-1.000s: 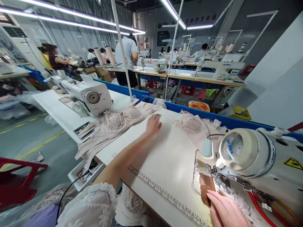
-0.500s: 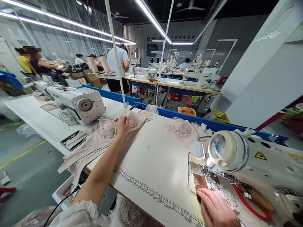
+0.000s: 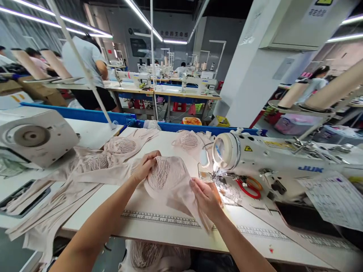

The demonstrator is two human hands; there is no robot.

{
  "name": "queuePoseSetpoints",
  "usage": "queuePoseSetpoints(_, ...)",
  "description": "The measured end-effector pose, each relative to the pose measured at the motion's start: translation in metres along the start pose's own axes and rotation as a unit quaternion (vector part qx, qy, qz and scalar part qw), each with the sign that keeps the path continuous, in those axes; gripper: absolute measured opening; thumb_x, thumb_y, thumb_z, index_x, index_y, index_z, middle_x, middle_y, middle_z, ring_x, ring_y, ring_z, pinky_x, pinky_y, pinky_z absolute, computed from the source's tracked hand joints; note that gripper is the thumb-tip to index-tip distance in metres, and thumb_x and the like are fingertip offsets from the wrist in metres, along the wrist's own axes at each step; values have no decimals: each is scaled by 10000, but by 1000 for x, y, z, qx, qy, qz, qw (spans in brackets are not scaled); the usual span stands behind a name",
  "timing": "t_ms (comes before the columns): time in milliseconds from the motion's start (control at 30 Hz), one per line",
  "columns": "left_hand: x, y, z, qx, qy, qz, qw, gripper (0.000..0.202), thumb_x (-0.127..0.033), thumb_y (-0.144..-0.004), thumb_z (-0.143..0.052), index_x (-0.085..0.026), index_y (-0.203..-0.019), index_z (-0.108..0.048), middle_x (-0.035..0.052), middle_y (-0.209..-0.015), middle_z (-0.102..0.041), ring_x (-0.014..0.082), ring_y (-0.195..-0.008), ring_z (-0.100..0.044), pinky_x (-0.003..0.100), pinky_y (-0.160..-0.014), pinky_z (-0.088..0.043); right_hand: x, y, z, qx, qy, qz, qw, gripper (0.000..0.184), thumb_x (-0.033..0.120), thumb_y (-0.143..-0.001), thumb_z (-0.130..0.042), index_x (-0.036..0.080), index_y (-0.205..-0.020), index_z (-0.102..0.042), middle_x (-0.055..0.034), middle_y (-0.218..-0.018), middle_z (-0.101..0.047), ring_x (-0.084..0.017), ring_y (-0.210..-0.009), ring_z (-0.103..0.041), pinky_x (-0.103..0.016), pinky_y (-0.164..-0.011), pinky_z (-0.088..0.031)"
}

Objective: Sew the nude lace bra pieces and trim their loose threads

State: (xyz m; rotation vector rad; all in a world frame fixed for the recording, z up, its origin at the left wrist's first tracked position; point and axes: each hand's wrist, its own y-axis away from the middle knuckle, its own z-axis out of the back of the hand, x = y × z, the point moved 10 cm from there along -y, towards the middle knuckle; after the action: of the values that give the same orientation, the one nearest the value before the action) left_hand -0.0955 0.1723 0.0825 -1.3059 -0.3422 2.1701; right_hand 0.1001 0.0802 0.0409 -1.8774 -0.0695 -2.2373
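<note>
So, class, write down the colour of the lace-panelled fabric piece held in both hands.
The lace-panelled fabric piece is pale pinkish-beige; head view shows it best.

The room was big and full of rows of tables. Long white lights ran across the dark ceiling. The back wall was grey, with a dark sign on it. A fat white pillar stood on the right. Thin white poles went up from the tables. A blue rail ran behind the near white table. Sewing machines sat on the far tables. A person in a light shirt stood on the left. Tall cones of thread stood on the right. A yellow box lay on the floor.
</note>
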Motion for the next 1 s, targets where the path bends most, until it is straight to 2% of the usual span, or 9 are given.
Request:
queuePoseSetpoints(167, 2, 0, -41, 95, -118, -26, 988, 47, -216, -705, -496, -203, -734, -531, -3, -604, -503, 190, -598, -499, 306, -617, -422, -39, 42, 11, 14, -106, -129, 986, 539, 682, -798, -656, 166, -955, -636, -22, -784, -634, -141, -684, -554, -254, -613, -455)
queuePoseSetpoints(233, -3, -1, -56, 86, -170, -33, 981, 171, -152, -731, -499, -183, -871, -592, 83, -832, -634, 261, -845, -586, 376, -767, -460, -50, 57, 25, 3, -83, -148, 986, 568, 669, -777, -681, 153, -1011, -637, -39, -807, -663, -156, -713, -579, -266, -640, -468)
queuePoseSetpoints(333, -39, 3, -101, 121, -224, -110, 961, 360, -101, -812, -481, -156, -1154, -579, 165, -1229, -615, 297, -1182, -530, 453, -993, -410, -57, 63, 46, -12, -18, -127, 992, 499, 609, -831, -632, 148, -1022, -650, -73, -876, -707, -187, -765, -632, -286, -665, -498)
queuePoseSetpoints(433, -76, 21, -172, 281, -158, -179, 929, 157, -218, -917, -521, -184, -1031, -624, 96, -1050, -679, 230, -1025, -603, 362, -943, -445, -52, 57, 68, -56, 115, -55, 990, 359, 491, -906, -536, 166, -956, -680, -67, -873, -725, -195, -763, -663, -281, -640, -516)
queuePoseSetpoints(533, -75, 25, -213, 368, -116, -112, 916, 237, -322, -952, -540, -189, -761, -584, 0, -698, -619, 144, -672, -575, 249, -670, -433, -49, 58, 90, -129, 227, -16, 965, 310, 416, -931, -494, 169, -911, -680, -57, -770, -697, -187, -622, -618, -302, -578, -497)
queuePoseSetpoints(667, -48, 11, -214, 312, -162, -28, 936, 325, -314, -1000, -424, -188, -723, -537, -13, -628, -574, 137, -572, -529, 245, -531, -334, -33, 77, 102, -185, 330, 38, 925, 260, 321, -946, -502, 158, -1059, -671, -135, -1022, -681, -266, -892, -631, -412, -810, -501)
queuePoseSetpoints(767, -35, 8, -206, 266, -208, 3, 941, 283, -312, -1004, -417, -190, -796, -566, 3, -677, -612, 160, -578, -536, 267, -530, -330, -4, 92, 73, -127, 471, 173, 855, 214, 225, -959, -531, 206, -1135, -651, -121, -1209, -634, -275, -1148, -551, -413, -971, -434)
queuePoseSetpoints(900, -41, 8, -206, 231, -254, -21, 939, 187, -214, -996, -421, -172, -956, -598, 80, -939, -660, 218, -825, -599, 307, -662, -422, 8, 98, 49, -72, 543, 237, 802, 83, 172, -943, -559, 210, -940, -633, -56, -1012, -660, -208, -965, -566, -332, -849, -410)
queuePoseSetpoints(1000, -52, 12, -215, 242, -267, -83, 929, 208, -149, -988, -423, -165, -957, -628, 116, -1086, -636, 255, -1025, -564, 360, -825, -448, 11, 92, 45, -64, 584, 250, 770, 164, 110, -928, -532, 198, -800, -584, -20, -788, -602, -171, -755, -511, -316, -711, -359)
